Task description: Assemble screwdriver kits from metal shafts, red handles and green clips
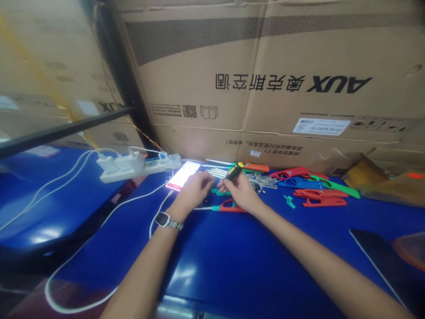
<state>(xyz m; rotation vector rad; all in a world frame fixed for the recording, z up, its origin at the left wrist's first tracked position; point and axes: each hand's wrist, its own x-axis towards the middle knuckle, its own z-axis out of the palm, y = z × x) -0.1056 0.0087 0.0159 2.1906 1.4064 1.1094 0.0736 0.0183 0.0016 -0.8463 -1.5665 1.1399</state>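
My right hand (245,191) grips a screwdriver (235,170) with a black and yellow handle, its tip end down among small parts. Close beside it, my left hand (193,191) has its fingers pinched together; what they hold, if anything, is hidden. Under my hands lies a long-necked lighter (229,205) with a red and green body and metal tube. Thin metal rods (217,172) and loose wiring parts (264,180) lie just behind. To the right are several empty handle shells, among them red (290,172), blue (301,182) and green (338,186) ones.
A lit phone (184,173) with a white cable (152,221) lies by my left hand. A white power strip (146,167) with plugged-in chargers is at the left. A large cardboard box (265,48) stands behind the blue tabletop (239,266). A dark flat object (375,257) rests at the right.
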